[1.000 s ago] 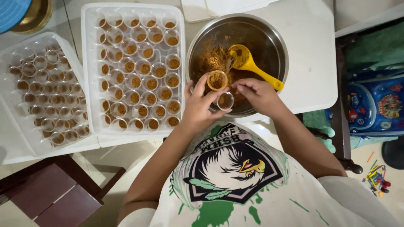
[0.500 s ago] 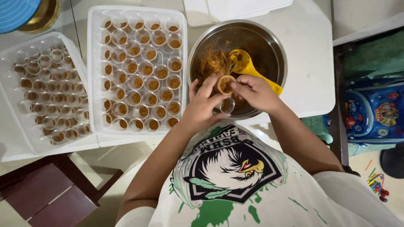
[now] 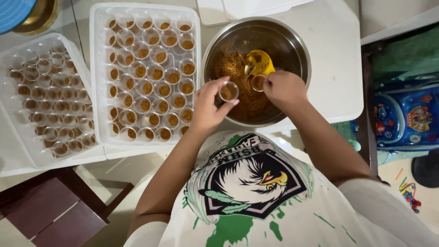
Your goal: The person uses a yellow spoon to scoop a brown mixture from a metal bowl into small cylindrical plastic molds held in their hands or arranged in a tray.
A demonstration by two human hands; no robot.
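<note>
Left hand (image 3: 208,107) gripping small clear cup (image 3: 228,91), right hand (image 3: 283,87) pinching second cup (image 3: 258,82), over steel bowl (image 3: 299,48)

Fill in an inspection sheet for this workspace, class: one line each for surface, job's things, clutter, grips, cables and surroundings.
Surface: white table, mostly covered.
Job's things: steel bowl of brown crumbly mix with a yellow scoop; a small clear cup in the left hand, another small cup at the right hand.
Clutter: white tray of filled cups; second tray of cups to its left, contents less clear; white lid at the far edge.
Grips: left hand pinches its cup; right hand is closed at the other cup above the bowl.
Cables: nothing seen.
Surroundings: dark wooden stool, blue bag.
</note>
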